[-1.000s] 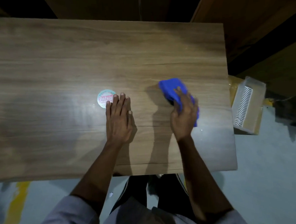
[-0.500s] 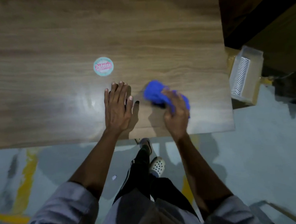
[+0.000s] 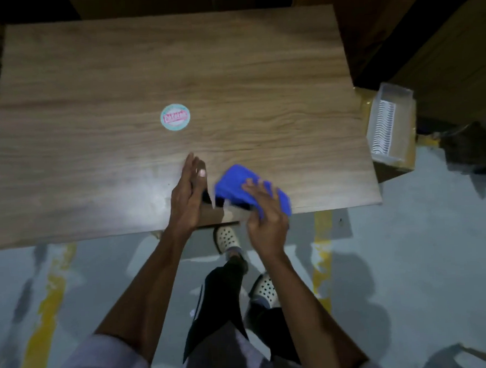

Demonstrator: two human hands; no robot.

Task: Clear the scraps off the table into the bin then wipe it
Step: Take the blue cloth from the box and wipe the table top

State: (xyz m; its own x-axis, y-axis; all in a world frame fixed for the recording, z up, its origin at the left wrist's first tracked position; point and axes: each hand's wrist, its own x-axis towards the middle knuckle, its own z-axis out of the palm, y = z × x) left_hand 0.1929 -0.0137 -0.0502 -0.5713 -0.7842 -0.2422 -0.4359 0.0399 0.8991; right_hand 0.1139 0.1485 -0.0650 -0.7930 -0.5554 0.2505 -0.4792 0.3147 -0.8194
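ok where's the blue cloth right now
In the head view the blue cloth is gripped by the right hand at the near edge of the table, right of centre, beside the left hand.

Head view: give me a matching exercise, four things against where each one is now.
Things:
1 cloth
2 sticker
3 left hand
4 box

Places:
a beyond the table's right edge
b at the near edge, fingers straight
c mid-table, alone
d under the right hand

Pairs: 1-d, 2-c, 3-b, 4-a.
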